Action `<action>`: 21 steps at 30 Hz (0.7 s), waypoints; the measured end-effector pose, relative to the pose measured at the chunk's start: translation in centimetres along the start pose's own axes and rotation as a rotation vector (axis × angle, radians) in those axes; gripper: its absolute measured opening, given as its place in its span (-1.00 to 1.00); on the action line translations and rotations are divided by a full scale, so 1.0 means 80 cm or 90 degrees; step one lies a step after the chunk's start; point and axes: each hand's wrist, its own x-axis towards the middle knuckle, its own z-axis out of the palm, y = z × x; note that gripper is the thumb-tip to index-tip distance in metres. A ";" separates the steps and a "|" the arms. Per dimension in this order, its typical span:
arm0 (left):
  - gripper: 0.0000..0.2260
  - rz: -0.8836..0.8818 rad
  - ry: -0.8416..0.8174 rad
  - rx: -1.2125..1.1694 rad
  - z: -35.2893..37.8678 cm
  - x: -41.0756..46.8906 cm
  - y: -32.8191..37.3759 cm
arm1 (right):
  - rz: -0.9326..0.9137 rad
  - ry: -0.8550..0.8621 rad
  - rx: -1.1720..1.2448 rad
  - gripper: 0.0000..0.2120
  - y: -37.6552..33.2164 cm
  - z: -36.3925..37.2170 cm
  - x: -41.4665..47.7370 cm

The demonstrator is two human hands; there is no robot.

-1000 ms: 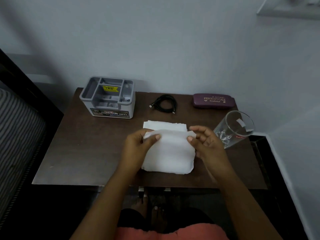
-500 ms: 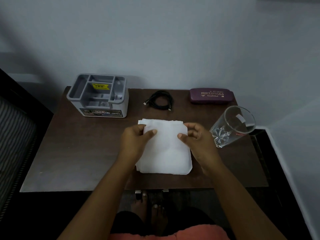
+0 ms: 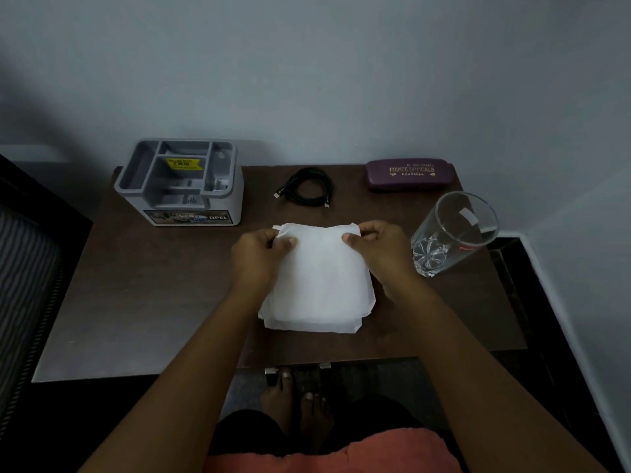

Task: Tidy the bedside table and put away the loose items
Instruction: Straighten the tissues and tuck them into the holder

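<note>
Head view, starting closest to me: an orange garment [image 3: 341,452] fills the bottom edge, and just past it I see bare feet [image 3: 300,404] on the dark floor under the front edge of the brown bedside table [image 3: 153,295].

On the table, centred and nearer the front, lies a white stack of paper napkins [image 3: 324,285]. Layered edges show at its near corners, so I take it for several sheets, though the dim light does not let me count them. Both forearms reach in over the front edge. The left hand [image 3: 259,254] pinches the stack's far left corner, thumb on top and fingers curled beneath. The right hand [image 3: 379,247] grips the far right corner the same way, thumb pressed on the top sheet. The far edge sits between the two hands, and the near part of the stack rests flat on the wood.

Just right of the right hand stands a clear drinking glass [image 3: 450,233], apart from the napkins and close to the table's right edge; the wide lens makes it look tilted.

Farther back, a grey compartmented organizer [image 3: 181,186] sits at the left rear, a yellow sticker inside it. A coiled black cable [image 3: 310,187] lies at the rear centre. A maroon spectacle case [image 3: 409,172] lies at the right rear, lettering up. Behind everything is a plain pale wall [image 3: 307,80].
</note>
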 end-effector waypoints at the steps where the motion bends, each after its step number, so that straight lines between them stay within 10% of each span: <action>1: -0.83 -0.001 0.001 -0.008 -0.001 -0.001 0.001 | 0.004 0.000 -0.002 -0.90 -0.001 0.000 0.000; 21: -0.86 -0.004 -0.060 -0.063 -0.019 -0.005 -0.015 | -0.007 -0.038 0.004 -0.78 0.003 -0.011 -0.035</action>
